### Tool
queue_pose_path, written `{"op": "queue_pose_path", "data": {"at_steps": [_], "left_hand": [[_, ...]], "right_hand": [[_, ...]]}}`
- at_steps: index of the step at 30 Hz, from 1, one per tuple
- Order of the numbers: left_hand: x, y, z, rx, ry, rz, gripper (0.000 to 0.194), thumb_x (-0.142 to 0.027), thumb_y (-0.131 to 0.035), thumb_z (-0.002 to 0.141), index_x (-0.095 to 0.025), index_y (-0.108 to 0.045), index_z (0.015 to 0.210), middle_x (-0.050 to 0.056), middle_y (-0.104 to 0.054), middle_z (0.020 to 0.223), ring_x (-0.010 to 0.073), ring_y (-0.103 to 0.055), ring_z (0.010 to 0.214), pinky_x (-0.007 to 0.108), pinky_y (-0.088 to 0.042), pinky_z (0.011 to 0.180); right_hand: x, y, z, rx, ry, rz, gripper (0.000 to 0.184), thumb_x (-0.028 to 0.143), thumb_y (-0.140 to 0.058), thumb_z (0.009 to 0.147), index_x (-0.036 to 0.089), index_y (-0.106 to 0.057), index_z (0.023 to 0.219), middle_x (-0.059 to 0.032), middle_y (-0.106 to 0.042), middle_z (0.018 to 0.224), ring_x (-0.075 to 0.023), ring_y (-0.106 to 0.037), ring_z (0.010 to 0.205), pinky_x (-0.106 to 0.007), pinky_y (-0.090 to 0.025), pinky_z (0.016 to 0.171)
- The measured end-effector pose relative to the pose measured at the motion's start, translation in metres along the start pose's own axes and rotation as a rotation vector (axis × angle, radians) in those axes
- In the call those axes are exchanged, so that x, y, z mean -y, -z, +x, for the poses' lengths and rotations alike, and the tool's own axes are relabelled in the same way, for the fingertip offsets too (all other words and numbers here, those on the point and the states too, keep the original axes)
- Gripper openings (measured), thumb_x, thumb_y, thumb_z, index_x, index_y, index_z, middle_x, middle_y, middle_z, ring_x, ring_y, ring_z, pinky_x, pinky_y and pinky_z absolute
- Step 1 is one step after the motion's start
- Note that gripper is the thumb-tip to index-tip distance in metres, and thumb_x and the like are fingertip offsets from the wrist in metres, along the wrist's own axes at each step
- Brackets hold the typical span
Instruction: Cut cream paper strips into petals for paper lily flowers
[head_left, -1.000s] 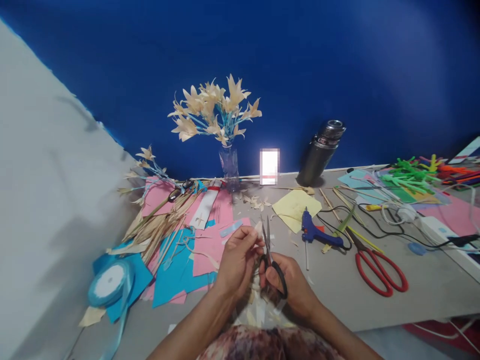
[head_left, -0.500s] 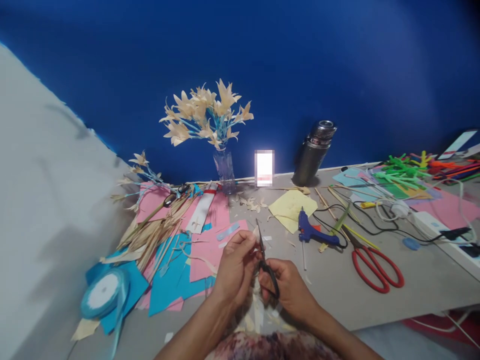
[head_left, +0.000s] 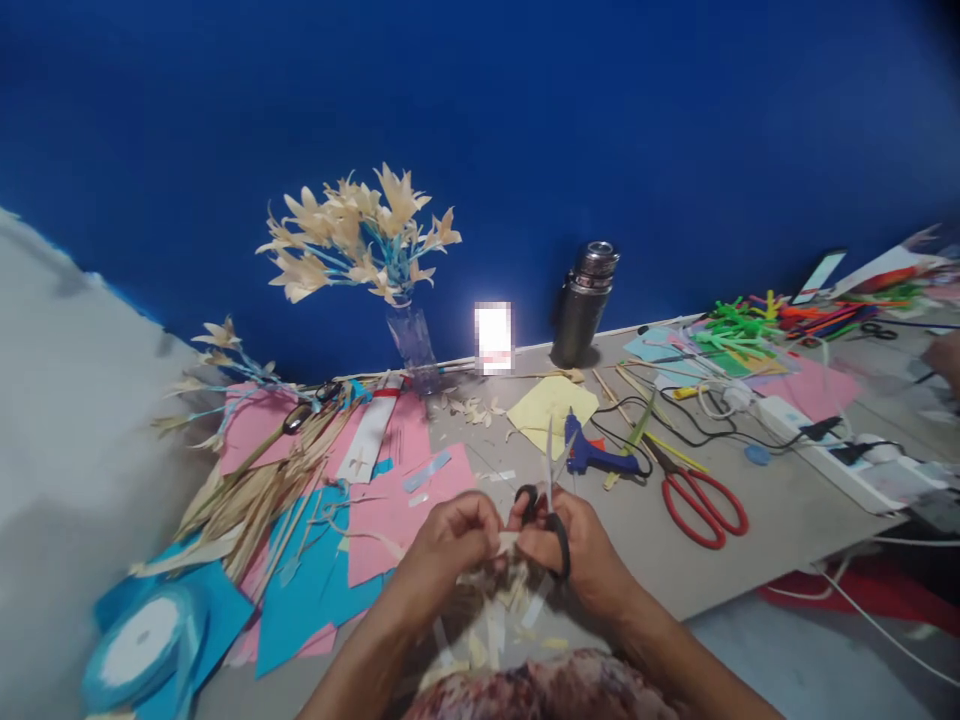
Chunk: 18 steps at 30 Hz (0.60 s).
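Note:
My left hand [head_left: 459, 540] is closed, pinching one side of a small pale cream piece [head_left: 508, 543], perhaps dried leaf or husk. At its other side is the thumb of my right hand [head_left: 589, 550], which also keeps hold of black-handled scissors [head_left: 561, 545]. Their blades point up and away from me, slightly apart, clear of the piece. Pale scraps [head_left: 495, 625] lie below my hands. Beyond them, a blue glue gun [head_left: 600, 458] rests beside a yellow sheet [head_left: 540, 410]. Red-handled scissors [head_left: 701, 505] lie to the right.
A glass vase [head_left: 411, 345] of cream flowers and a dark flask [head_left: 581, 315] stand by the blue wall. Dried strips [head_left: 225, 500], coloured paper and a ribbon roll [head_left: 142, 640] cover the left. A power strip [head_left: 817, 450] lies right; another person's hand [head_left: 946, 355] shows at the edge.
The scissor blades have moved away from the cream piece, and my right thumb has come up to it. The view has swung right, bringing another person's hand in at the edge.

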<state>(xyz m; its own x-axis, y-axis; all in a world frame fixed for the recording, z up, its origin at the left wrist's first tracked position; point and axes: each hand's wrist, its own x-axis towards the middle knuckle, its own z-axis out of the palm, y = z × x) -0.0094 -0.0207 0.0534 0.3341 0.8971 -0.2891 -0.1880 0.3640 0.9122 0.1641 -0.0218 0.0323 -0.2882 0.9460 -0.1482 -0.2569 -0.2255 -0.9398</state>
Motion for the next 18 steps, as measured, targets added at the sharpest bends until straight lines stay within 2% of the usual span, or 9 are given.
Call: {"op": "queue_pose_path", "data": {"at_steps": [3, 6, 12, 16, 18], "left_hand": [[0.005, 0.005, -0.003, 0.091, 0.040, 0.068, 0.019, -0.028, -0.073, 0.069, -0.016, -0.058, 0.064, 0.002, -0.061, 0.062, 0.0140, -0.055, 0.058, 0.024, -0.038, 0.059], [0.005, 0.006, -0.005, 0.143, 0.094, 0.069, 0.024, -0.030, -0.073, 0.068, -0.017, -0.055, 0.062, 0.001, -0.060, 0.061, 0.0127, -0.052, 0.056, 0.022, -0.034, 0.054], [0.002, 0.002, -0.009, 0.133, 0.097, 0.067, 0.028, -0.030, -0.075, 0.064, -0.016, -0.051, 0.060, 0.000, -0.055, 0.063, 0.0103, -0.048, 0.055, 0.021, -0.030, 0.054], [0.008, -0.007, -0.004, 0.184, 0.079, -0.101, 0.032, -0.030, -0.081, 0.060, -0.015, -0.053, 0.059, 0.001, -0.055, 0.068, 0.0118, -0.048, 0.059, 0.024, -0.034, 0.056], [0.009, -0.011, -0.001, 0.204, 0.086, -0.250, 0.031, -0.031, -0.080, 0.063, -0.016, -0.052, 0.061, 0.001, -0.053, 0.068, 0.0143, -0.051, 0.061, 0.027, -0.039, 0.061]], "right_hand": [[0.002, -0.002, -0.005, 0.091, -0.051, -0.011, 0.037, 0.036, -0.085, 0.060, 0.017, -0.061, 0.081, 0.0022, -0.059, 0.071, -0.0113, -0.052, 0.059, -0.022, -0.042, 0.057], [0.005, -0.004, -0.008, 0.117, -0.071, -0.017, 0.036, 0.032, -0.085, 0.057, 0.017, -0.060, 0.077, 0.0043, -0.056, 0.067, -0.0097, -0.048, 0.058, -0.021, -0.040, 0.057], [0.011, -0.009, -0.008, 0.150, -0.020, -0.051, 0.031, 0.030, -0.082, 0.057, 0.017, -0.059, 0.074, 0.0039, -0.057, 0.070, -0.0096, -0.045, 0.061, -0.020, -0.038, 0.057], [0.014, 0.000, -0.012, 0.212, 0.020, -0.112, 0.027, 0.027, -0.080, 0.058, 0.018, -0.058, 0.071, 0.0056, -0.055, 0.064, -0.0084, -0.043, 0.056, -0.019, -0.036, 0.053], [0.026, 0.019, -0.015, 0.108, 0.099, -0.165, 0.021, 0.024, -0.078, 0.058, 0.017, -0.062, 0.069, 0.0046, -0.056, 0.061, -0.0090, -0.045, 0.052, -0.020, -0.037, 0.049]]}}
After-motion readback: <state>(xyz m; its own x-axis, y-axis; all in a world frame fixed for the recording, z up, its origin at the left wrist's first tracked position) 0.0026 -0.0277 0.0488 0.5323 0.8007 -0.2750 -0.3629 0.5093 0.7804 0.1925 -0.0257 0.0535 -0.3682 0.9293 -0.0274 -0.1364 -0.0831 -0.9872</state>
